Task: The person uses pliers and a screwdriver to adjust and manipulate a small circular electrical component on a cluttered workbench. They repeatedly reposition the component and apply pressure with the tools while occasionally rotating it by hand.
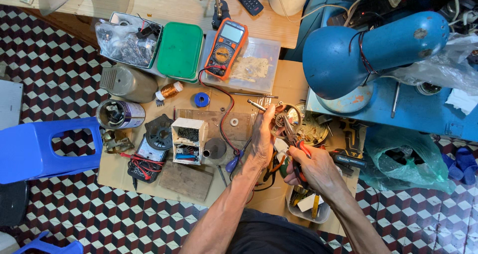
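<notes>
My left hand (262,137) grips a small round metal part with copper windings (280,120), held over the cardboard work mat (119,172). My right hand (314,168) holds red-handled pliers (295,143), and their jaws reach up to the part beside my left fingers. A thin metal rod (257,105) sticks out just above my left fingertips. A round metal motor piece (311,129) lies right behind the part.
An orange multimeter (225,48) rests on a clear plastic box, its red lead trailing down the mat. A green lid (179,50), a bin of parts (127,38), a copper wire spool (171,90), a blue fan motor housing (371,52), a blue stool (42,148) and a green bag (406,159) surround the mat.
</notes>
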`<control>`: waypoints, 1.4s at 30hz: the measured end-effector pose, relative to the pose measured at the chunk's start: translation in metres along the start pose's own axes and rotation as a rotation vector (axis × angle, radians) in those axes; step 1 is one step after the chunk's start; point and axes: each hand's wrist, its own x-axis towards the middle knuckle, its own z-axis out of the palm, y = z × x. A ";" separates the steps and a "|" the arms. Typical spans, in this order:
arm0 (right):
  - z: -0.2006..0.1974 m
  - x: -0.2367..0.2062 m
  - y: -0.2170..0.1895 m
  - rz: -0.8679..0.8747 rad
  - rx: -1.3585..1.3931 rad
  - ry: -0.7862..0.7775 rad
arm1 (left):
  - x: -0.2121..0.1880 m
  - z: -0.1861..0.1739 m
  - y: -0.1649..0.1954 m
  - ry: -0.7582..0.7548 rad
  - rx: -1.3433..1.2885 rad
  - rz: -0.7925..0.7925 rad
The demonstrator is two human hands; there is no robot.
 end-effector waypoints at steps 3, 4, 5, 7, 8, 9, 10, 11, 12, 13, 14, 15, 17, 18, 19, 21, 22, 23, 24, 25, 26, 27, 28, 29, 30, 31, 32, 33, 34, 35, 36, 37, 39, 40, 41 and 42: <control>0.003 0.000 -0.001 0.001 0.004 0.006 | -0.001 0.000 -0.004 0.039 0.026 0.033; 0.003 -0.001 -0.002 -0.001 0.004 0.010 | -0.001 -0.001 -0.006 0.059 0.068 0.040; 0.004 -0.001 -0.002 -0.016 -0.001 0.004 | -0.001 -0.003 -0.008 0.078 0.109 0.047; 0.006 -0.002 -0.004 -0.047 -0.010 -0.009 | 0.000 -0.006 -0.012 0.094 0.162 0.075; 0.007 -0.004 -0.003 -0.070 -0.035 0.006 | 0.002 -0.007 -0.015 0.091 0.172 0.094; 0.009 -0.006 -0.002 -0.092 -0.060 0.021 | 0.004 -0.007 -0.018 0.087 0.182 0.114; 0.010 -0.008 -0.001 -0.114 -0.085 0.036 | 0.006 -0.008 -0.020 0.090 0.216 0.145; 0.011 -0.008 -0.002 -0.114 -0.044 0.017 | 0.008 -0.008 -0.020 0.092 0.251 0.177; 0.011 -0.008 -0.003 -0.115 -0.005 -0.002 | 0.010 -0.008 -0.021 0.095 0.284 0.209; 0.011 -0.008 -0.003 -0.114 0.037 -0.019 | 0.009 -0.008 -0.020 0.090 0.361 0.279; 0.010 -0.009 -0.003 -0.113 0.029 -0.033 | 0.008 -0.009 -0.018 0.088 0.439 0.349; 0.008 -0.009 -0.003 -0.113 0.022 -0.047 | 0.006 -0.008 -0.015 0.086 0.517 0.419; 0.003 -0.010 -0.003 -0.094 0.024 -0.065 | -0.003 -0.011 -0.005 0.045 0.637 0.342; 0.000 -0.009 -0.003 -0.074 0.033 -0.075 | -0.007 -0.013 0.001 0.027 0.696 0.304; -0.003 -0.008 -0.004 -0.055 0.042 -0.085 | -0.010 -0.012 0.006 0.001 0.713 0.332; -0.009 -0.007 -0.004 -0.032 0.016 -0.115 | -0.015 -0.011 0.013 -0.052 0.744 0.388; -0.012 -0.006 -0.004 -0.020 0.002 -0.131 | -0.016 -0.011 0.015 -0.076 0.746 0.386; -0.013 -0.005 -0.003 -0.007 0.001 -0.132 | -0.016 -0.011 0.018 -0.101 0.749 0.385; -0.015 -0.004 -0.003 0.005 0.000 -0.131 | -0.016 -0.010 0.019 -0.127 0.752 0.383; -0.017 -0.004 -0.002 0.018 0.000 -0.130 | -0.016 -0.010 0.019 -0.131 0.753 0.374; -0.019 -0.003 -0.002 0.023 0.003 -0.141 | -0.015 -0.010 0.020 -0.135 0.753 0.365; -0.020 -0.002 -0.002 0.028 0.007 -0.152 | -0.014 -0.011 0.020 -0.141 0.755 0.356; -0.021 -0.002 -0.002 0.034 0.012 -0.163 | -0.013 -0.012 0.020 -0.151 0.754 0.361; -0.021 -0.002 -0.002 0.038 0.015 -0.166 | -0.013 -0.013 0.019 -0.162 0.754 0.366; -0.022 -0.001 -0.002 0.041 0.018 -0.169 | -0.012 -0.013 0.019 -0.173 0.754 0.371; -0.022 -0.001 -0.002 0.043 0.022 -0.171 | -0.012 -0.014 0.019 -0.171 0.764 0.367; -0.022 -0.001 -0.001 0.039 0.023 -0.171 | -0.011 -0.015 0.019 -0.170 0.774 0.362; -0.021 -0.001 -0.001 0.035 0.023 -0.170 | -0.011 -0.015 0.018 -0.167 0.783 0.357; -0.021 -0.001 -0.001 0.032 0.024 -0.169 | -0.009 -0.016 0.017 -0.149 0.776 0.349; -0.019 -0.001 -0.001 0.022 0.017 -0.157 | -0.007 -0.016 0.015 -0.132 0.770 0.342; -0.017 -0.001 0.000 0.012 0.009 -0.143 | -0.005 -0.016 0.013 -0.115 0.763 0.335; -0.017 -0.002 0.001 0.001 0.001 -0.129 | -0.003 -0.016 0.009 -0.086 0.729 0.295; -0.015 0.000 0.001 0.009 -0.053 -0.118 | 0.004 -0.018 -0.002 -0.026 0.661 0.214; -0.014 0.000 0.001 0.013 -0.080 -0.113 | 0.007 -0.021 -0.007 0.018 0.691 0.202; -0.014 0.001 0.002 0.013 -0.058 -0.101 | 0.009 -0.024 -0.013 0.061 0.719 0.188; -0.012 0.002 0.003 0.014 -0.036 -0.090 | 0.012 -0.027 -0.019 0.105 0.748 0.173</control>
